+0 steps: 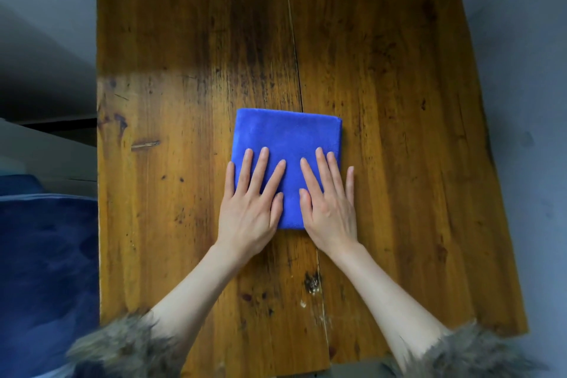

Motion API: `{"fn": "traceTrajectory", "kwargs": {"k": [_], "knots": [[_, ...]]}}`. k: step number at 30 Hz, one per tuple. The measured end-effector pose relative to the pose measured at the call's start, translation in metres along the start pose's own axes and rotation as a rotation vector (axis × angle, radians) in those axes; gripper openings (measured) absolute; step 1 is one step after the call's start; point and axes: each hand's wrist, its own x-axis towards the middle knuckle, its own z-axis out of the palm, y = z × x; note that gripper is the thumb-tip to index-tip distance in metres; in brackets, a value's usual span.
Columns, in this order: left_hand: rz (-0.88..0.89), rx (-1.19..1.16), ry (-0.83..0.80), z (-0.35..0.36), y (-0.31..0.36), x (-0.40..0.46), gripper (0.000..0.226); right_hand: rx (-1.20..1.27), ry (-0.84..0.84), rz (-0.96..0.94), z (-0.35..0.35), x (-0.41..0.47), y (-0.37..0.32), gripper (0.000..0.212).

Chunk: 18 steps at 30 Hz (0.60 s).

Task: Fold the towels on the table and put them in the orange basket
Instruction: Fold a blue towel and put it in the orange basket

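A blue towel (287,135) lies folded into a near square in the middle of the wooden table (399,101). My left hand (253,202) presses flat on its near left part, fingers straight and spread. On the near right part my right hand (329,202) lies flat in the same way, its little finger over the towel's right edge. No orange basket is in view.
A dark crack runs down the table's middle. To the left of the table sit a dark blue cushion (46,270) and a pale surface (46,150). Grey floor surrounds the table at the back and right.
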Motion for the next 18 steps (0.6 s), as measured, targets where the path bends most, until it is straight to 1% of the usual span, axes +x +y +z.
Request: {"fn": "traceTrajectory", "kwargs": {"k": [3,5,6,8,10,13,16,18], "knots": [[0.007,-0.089,-0.015,-0.008,-0.001,0.003,0.052,0.075,0.026,0.028,-0.009,0.0,-0.004,0.049],[-0.011,-0.209,0.019,-0.018,-0.005,0.001,0.05,0.196,0.081,0.064,-0.019,-0.004,-0.006,0.046],[-0.034,-0.267,0.063,-0.024,-0.008,0.001,0.048,0.268,0.114,0.103,-0.025,-0.005,-0.006,0.043],[-0.147,-0.394,0.168,-0.034,-0.014,0.004,0.044,0.401,0.133,0.22,-0.037,-0.005,-0.004,0.039],[-0.328,-0.564,0.194,-0.041,-0.02,0.011,0.044,0.487,0.092,0.364,-0.045,0.001,0.0,0.038],[-0.539,-0.738,0.133,-0.048,-0.028,0.024,0.046,0.531,0.014,0.562,-0.05,0.015,0.006,0.041],[-0.623,-0.779,0.032,-0.049,-0.031,0.03,0.049,0.529,-0.025,0.659,-0.05,0.027,0.005,0.045],[-0.672,-0.763,-0.052,-0.052,-0.032,0.034,0.049,0.522,-0.025,0.678,-0.049,0.03,0.002,0.045]]}}
